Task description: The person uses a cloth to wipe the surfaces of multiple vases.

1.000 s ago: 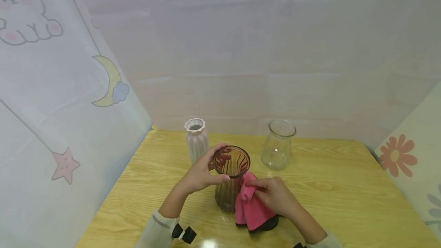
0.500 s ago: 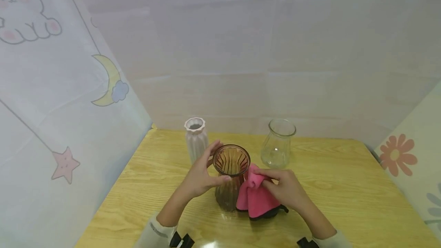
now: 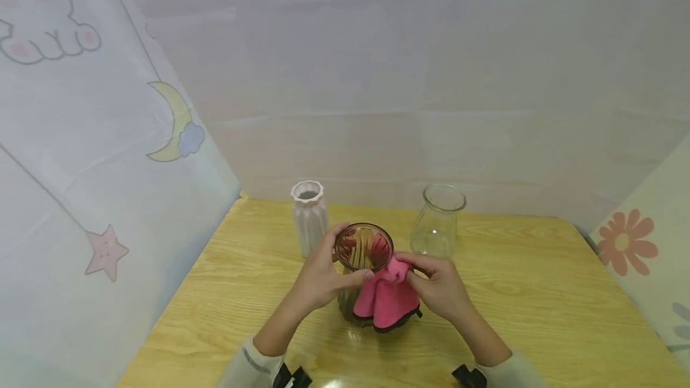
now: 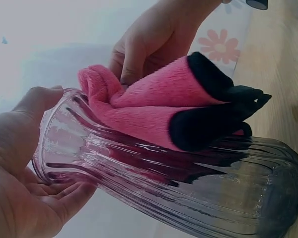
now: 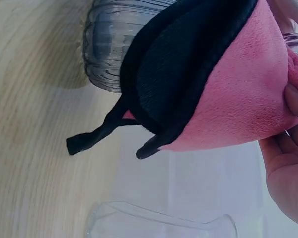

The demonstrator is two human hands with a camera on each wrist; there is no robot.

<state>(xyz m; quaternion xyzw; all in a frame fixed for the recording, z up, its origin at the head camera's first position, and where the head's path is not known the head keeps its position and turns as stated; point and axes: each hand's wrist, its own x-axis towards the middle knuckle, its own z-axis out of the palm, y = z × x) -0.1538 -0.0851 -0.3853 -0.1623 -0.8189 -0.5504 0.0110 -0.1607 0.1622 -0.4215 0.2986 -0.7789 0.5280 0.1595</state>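
A ribbed, dark-tinted glass vase (image 3: 347,301) stands upright on the table. My left hand (image 3: 319,280) holds it round the neck, thumb at the near side just under the rim and fingers on the far side. Between thumb and fingers of my right hand (image 3: 439,286) is the gathered top of a pink cloth (image 3: 388,301) with black trim. The cloth hangs against the right side of the vase, its black underside and loop (image 5: 89,139) showing in the right wrist view. In the left wrist view the ribbed glass vase (image 4: 188,183) shows pink through its wall.
Behind my left hand stands a white fluted vase (image 3: 311,223). A clear glass vase (image 3: 435,229) is at the back right. Both are on the wooden table (image 3: 528,292), whose far edge meets a pale wall sheet (image 3: 345,76).
The cloth and my right hand first moved a little up and to the right, then came back left against the vase. My left hand stays on the vase's neck.
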